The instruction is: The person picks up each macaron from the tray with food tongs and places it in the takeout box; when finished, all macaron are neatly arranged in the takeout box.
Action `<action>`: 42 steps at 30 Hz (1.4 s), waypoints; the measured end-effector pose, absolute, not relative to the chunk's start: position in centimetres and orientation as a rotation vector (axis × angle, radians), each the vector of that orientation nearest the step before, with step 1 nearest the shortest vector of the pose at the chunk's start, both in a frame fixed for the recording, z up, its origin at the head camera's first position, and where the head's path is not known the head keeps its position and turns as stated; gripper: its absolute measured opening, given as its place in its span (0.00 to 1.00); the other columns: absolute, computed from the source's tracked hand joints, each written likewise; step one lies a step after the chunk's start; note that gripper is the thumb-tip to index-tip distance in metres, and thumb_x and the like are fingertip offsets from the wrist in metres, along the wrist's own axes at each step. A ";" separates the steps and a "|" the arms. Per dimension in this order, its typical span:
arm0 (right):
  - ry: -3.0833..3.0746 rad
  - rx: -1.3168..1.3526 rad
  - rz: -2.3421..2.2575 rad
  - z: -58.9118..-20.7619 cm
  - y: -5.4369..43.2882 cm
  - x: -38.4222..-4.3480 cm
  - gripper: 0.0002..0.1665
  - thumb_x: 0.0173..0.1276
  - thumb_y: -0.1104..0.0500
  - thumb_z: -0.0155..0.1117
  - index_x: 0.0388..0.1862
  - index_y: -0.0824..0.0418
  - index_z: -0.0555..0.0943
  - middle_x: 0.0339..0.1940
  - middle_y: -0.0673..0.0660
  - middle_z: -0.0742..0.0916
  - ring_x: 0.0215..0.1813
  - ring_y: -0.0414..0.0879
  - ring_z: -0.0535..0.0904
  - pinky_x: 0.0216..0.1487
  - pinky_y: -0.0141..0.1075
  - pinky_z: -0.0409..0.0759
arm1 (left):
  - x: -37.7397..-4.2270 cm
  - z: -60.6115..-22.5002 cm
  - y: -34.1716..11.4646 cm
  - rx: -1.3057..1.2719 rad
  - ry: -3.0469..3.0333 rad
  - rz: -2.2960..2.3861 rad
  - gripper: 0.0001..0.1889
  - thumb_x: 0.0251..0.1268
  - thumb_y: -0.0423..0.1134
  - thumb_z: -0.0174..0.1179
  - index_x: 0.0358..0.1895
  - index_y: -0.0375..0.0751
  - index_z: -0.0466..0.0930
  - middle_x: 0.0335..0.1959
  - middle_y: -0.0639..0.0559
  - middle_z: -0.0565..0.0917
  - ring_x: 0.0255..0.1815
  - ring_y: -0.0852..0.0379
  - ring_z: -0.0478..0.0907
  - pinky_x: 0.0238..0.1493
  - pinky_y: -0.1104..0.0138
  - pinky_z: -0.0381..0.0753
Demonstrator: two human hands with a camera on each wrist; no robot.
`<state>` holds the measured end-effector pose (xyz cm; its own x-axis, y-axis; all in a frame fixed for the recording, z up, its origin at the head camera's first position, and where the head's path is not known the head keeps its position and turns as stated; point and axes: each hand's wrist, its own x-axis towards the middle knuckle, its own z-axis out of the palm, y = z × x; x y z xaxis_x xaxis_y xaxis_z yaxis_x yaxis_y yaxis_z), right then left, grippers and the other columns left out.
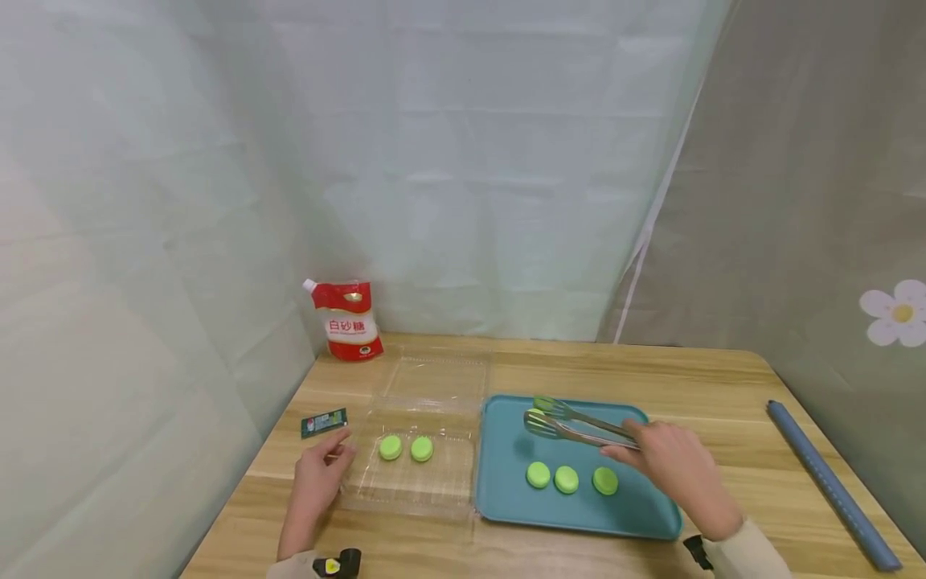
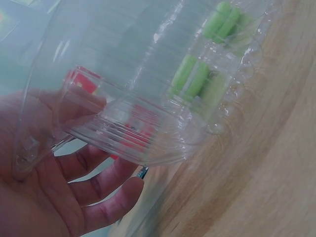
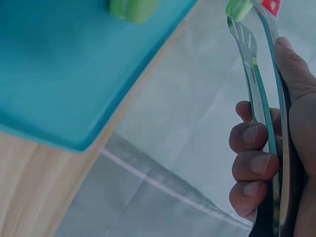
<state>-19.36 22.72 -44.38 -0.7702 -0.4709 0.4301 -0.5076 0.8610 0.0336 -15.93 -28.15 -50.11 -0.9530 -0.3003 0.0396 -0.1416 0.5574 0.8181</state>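
Observation:
My right hand [image 1: 669, 458] grips metal tongs [image 1: 589, 430] over the teal tray [image 1: 506, 507]. The tongs' slotted ends stand apart, around a green macaron [image 3: 239, 9] near the tray's back left; it is partly hidden behind them in the head view. Three more macarons [image 1: 567, 480] lie in a row nearer the tray's front. At the left, a clear plastic box [image 1: 441, 490] lies with its lid [image 1: 434, 382] folded back, holding two green macarons [image 1: 406, 448]. My left hand [image 2: 54, 182] holds the box's left edge, its fingers curled along the wall.
A red and white pouch [image 1: 349, 322] stands at the table's back left corner. A small dark packet [image 1: 324, 423] lies just beyond my left hand. Along the right side lies a long blue bar [image 1: 832, 486]. Fabric sheets [image 1: 470, 161] hang behind the table [image 1: 723, 394].

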 end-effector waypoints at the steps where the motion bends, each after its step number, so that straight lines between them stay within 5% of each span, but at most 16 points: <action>1: -2.601 0.723 0.123 -44.3 22.5 -19.4 0.27 0.58 0.38 0.74 0.21 0.48 0.66 0.11 0.41 0.59 0.14 0.34 0.52 0.14 0.31 0.50 | -16.0 -50.1 -28.2 0.373 -2.615 -1.348 0.23 0.75 0.36 0.58 0.68 0.29 0.73 0.48 0.36 0.81 0.42 0.47 0.76 0.32 0.68 0.76; 14: -2.521 0.773 0.162 -43.2 20.3 -19.2 0.30 0.57 0.34 0.73 0.20 0.47 0.65 0.13 0.40 0.58 0.16 0.33 0.50 0.15 0.31 0.49 | -16.0 -50.1 -28.2 0.342 -2.618 -1.332 0.22 0.75 0.35 0.58 0.67 0.28 0.74 0.46 0.37 0.82 0.41 0.48 0.78 0.33 0.67 0.76; 25: -2.501 0.831 0.188 -43.3 18.2 -19.3 0.30 0.62 0.26 0.61 0.21 0.49 0.69 0.12 0.40 0.60 0.16 0.33 0.52 0.15 0.30 0.51 | -15.8 -49.9 -28.0 0.333 -2.606 -1.297 0.21 0.73 0.34 0.60 0.65 0.27 0.76 0.43 0.38 0.83 0.39 0.50 0.78 0.34 0.67 0.75; 32: -2.475 0.877 0.238 -43.7 16.4 -19.8 0.29 0.56 0.34 0.73 0.19 0.48 0.66 0.13 0.40 0.57 0.16 0.33 0.50 0.16 0.30 0.51 | -15.8 -50.1 -28.1 0.349 -2.597 -1.302 0.21 0.73 0.35 0.59 0.65 0.29 0.76 0.44 0.38 0.83 0.39 0.50 0.77 0.33 0.68 0.75; 42: -2.566 0.897 0.245 -43.8 13.5 -19.9 0.28 0.58 0.32 0.70 0.20 0.48 0.69 0.12 0.41 0.59 0.15 0.34 0.51 0.16 0.30 0.51 | -15.7 -49.8 -28.1 0.350 -2.587 -1.309 0.21 0.73 0.33 0.59 0.66 0.29 0.76 0.44 0.38 0.83 0.39 0.50 0.77 0.32 0.68 0.75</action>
